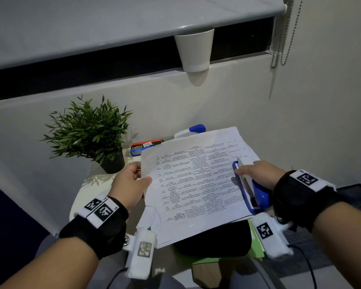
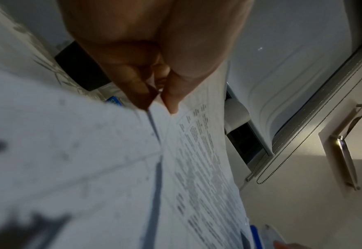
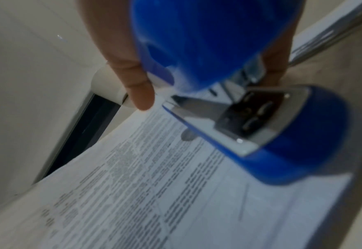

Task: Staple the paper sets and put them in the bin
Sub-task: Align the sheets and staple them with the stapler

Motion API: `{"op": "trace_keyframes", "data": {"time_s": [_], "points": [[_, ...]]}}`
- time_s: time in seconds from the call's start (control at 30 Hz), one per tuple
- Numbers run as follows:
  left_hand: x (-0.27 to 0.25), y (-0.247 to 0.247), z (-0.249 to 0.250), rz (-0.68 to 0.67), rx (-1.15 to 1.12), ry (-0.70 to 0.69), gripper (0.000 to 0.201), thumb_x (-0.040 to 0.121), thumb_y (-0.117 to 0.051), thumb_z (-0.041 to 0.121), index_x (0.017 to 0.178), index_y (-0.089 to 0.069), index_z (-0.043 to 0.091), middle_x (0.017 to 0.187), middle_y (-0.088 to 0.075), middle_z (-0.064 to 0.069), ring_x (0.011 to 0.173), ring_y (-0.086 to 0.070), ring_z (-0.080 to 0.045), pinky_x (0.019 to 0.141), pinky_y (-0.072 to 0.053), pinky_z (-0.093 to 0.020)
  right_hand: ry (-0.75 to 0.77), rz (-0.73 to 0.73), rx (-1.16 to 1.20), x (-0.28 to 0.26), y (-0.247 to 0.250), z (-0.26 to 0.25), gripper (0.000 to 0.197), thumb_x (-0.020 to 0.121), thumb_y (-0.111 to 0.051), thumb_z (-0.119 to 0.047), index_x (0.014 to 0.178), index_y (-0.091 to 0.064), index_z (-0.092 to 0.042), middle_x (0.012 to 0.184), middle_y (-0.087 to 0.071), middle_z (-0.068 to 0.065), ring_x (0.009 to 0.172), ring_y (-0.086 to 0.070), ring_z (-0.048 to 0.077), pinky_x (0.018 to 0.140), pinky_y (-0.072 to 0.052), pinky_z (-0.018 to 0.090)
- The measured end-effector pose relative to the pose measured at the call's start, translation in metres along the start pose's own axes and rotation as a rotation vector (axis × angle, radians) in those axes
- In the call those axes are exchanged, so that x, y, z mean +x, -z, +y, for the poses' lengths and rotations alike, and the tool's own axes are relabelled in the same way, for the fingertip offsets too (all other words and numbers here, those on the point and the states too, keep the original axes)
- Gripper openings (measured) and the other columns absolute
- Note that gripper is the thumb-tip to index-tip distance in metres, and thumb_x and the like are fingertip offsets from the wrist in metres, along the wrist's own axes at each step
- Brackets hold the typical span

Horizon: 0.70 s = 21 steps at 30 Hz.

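Observation:
A set of printed paper sheets point(image 1: 196, 184) is held up above the table. My left hand point(image 1: 131, 182) pinches its left edge between thumb and fingers point(image 2: 171, 94), the paper point(image 2: 197, 160) running away below them. My right hand point(image 1: 256, 174) grips a blue and white stapler point(image 1: 250, 190) at the sheets' right edge. In the right wrist view the stapler point(image 3: 229, 101) stands with its jaws apart over the edge of the paper point(image 3: 154, 185). A black bin point(image 1: 215, 238) sits under the sheets, mostly hidden.
A potted green plant point(image 1: 88, 132) stands at the left of the small white table point(image 1: 81, 197). A box of staples point(image 1: 144, 146) and a second blue stapler point(image 1: 192, 130) lie behind the sheets. A green folder point(image 1: 256, 249) lies under the bin. A white cup point(image 1: 194, 51) stands on the sill.

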State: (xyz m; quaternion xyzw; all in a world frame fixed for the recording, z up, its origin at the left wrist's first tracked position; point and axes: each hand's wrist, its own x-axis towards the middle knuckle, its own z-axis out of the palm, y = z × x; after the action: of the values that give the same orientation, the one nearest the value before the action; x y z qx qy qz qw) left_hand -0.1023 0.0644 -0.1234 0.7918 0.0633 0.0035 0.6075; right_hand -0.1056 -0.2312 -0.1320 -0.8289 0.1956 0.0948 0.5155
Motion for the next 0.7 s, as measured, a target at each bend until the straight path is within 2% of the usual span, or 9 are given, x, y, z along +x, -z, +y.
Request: {"op": "trace_keyframes", "data": {"time_s": [0.07, 0.13, 0.23, 0.3, 0.43, 0.5, 0.53, 0.6, 0.7], "points": [[-0.001, 0.002, 0.001, 0.000, -0.039, -0.007, 0.037, 0.087, -0.053, -0.011, 0.091, -0.058, 0.025, 0.100, -0.068, -0.004, 0.091, -0.066, -0.020, 0.082, -0.053, -0.038, 0.004, -0.045, 0.244, -0.003, -0.001, -0.002, 0.019, 0.087, -0.063, -0.011, 0.099, -0.060, 0.003, 0.095, -0.068, 0.020, 0.084, -0.065, 0.032, 0.076, -0.054, 0.033], [-0.003, 0.005, 0.004, 0.002, -0.100, -0.005, 0.034, 0.088, -0.052, -0.011, 0.095, -0.059, 0.022, 0.098, -0.069, -0.001, 0.091, -0.066, -0.018, 0.085, -0.052, -0.039, 0.053, -0.010, 0.451, -0.008, 0.000, -0.003, 0.019, 0.087, -0.058, -0.002, 0.105, -0.057, 0.006, 0.092, -0.066, 0.027, 0.076, -0.065, 0.034, 0.062, -0.057, 0.032], [-0.005, 0.009, 0.010, -0.085, -0.289, 0.041, 0.030, 0.092, -0.048, -0.006, 0.111, -0.057, 0.015, 0.106, -0.070, -0.004, 0.099, -0.066, -0.022, 0.089, -0.052, -0.044, 0.210, 0.080, 0.483, -0.019, 0.006, -0.006, 0.015, 0.086, -0.055, 0.001, 0.100, -0.061, -0.001, 0.082, -0.069, 0.016, 0.067, -0.066, 0.028, 0.059, -0.055, 0.030], [-0.008, 0.011, 0.013, -0.185, -0.399, 0.066, 0.032, 0.095, -0.042, -0.004, 0.116, -0.055, 0.016, 0.109, -0.070, -0.003, 0.099, -0.067, -0.020, 0.083, -0.056, -0.039, 0.281, 0.117, 0.490, -0.026, 0.013, -0.008, 0.016, 0.086, -0.054, 0.003, 0.092, -0.063, -0.009, 0.075, -0.071, 0.005, 0.066, -0.067, 0.020, 0.061, -0.053, 0.029], [-0.012, 0.003, 0.018, -0.160, -0.292, 0.049, 0.032, 0.095, -0.041, -0.008, 0.107, -0.059, 0.014, 0.103, -0.069, -0.004, 0.091, -0.067, -0.018, 0.081, -0.054, -0.035, 0.290, 0.155, 0.585, -0.033, 0.021, -0.012, 0.006, 0.087, -0.057, -0.003, 0.086, -0.062, -0.006, 0.066, -0.067, 0.010, 0.057, -0.066, 0.024, 0.058, -0.055, 0.032], [-0.015, -0.002, 0.017, -0.138, -0.183, 0.031, 0.033, 0.094, -0.043, -0.009, 0.099, -0.063, 0.017, 0.100, -0.070, -0.004, 0.088, -0.068, -0.019, 0.080, -0.054, -0.035, 0.315, 0.302, 0.621, -0.032, 0.025, -0.017, 0.004, 0.090, -0.061, -0.015, 0.090, -0.060, -0.011, 0.072, -0.061, 0.010, 0.051, -0.063, 0.015, 0.056, -0.053, 0.028], [-0.017, -0.005, 0.015, -0.140, -0.150, 0.028, 0.035, 0.093, -0.043, -0.009, 0.097, -0.064, 0.019, 0.099, -0.071, -0.004, 0.088, -0.068, -0.020, 0.078, -0.055, -0.035, 0.369, 0.397, 0.580, -0.030, 0.029, -0.021, 0.009, 0.090, -0.061, -0.022, 0.093, -0.058, -0.014, 0.074, -0.057, 0.004, 0.053, -0.060, 0.008, 0.060, -0.050, 0.023], [-0.021, -0.009, 0.012, -0.150, -0.123, 0.017, 0.036, 0.094, -0.043, -0.008, 0.097, -0.064, 0.021, 0.098, -0.072, -0.002, 0.088, -0.069, -0.019, 0.073, -0.056, -0.031, 0.486, 0.525, 0.554, -0.028, 0.040, -0.034, 0.020, 0.088, -0.059, -0.036, 0.100, -0.053, -0.021, 0.079, -0.052, -0.009, 0.066, -0.052, 0.003, 0.073, -0.043, 0.027], [-0.028, -0.010, 0.009, -0.154, -0.125, -0.016, 0.037, 0.093, -0.043, -0.009, 0.098, -0.065, 0.021, 0.094, -0.073, 0.004, 0.084, -0.070, -0.012, 0.063, -0.056, -0.021, 0.543, 0.555, 0.667, -0.028, 0.052, -0.056, 0.013, 0.091, -0.054, -0.039, 0.096, -0.047, -0.029, 0.087, -0.050, -0.014, 0.079, -0.051, 0.003, 0.083, -0.046, 0.031]]}}
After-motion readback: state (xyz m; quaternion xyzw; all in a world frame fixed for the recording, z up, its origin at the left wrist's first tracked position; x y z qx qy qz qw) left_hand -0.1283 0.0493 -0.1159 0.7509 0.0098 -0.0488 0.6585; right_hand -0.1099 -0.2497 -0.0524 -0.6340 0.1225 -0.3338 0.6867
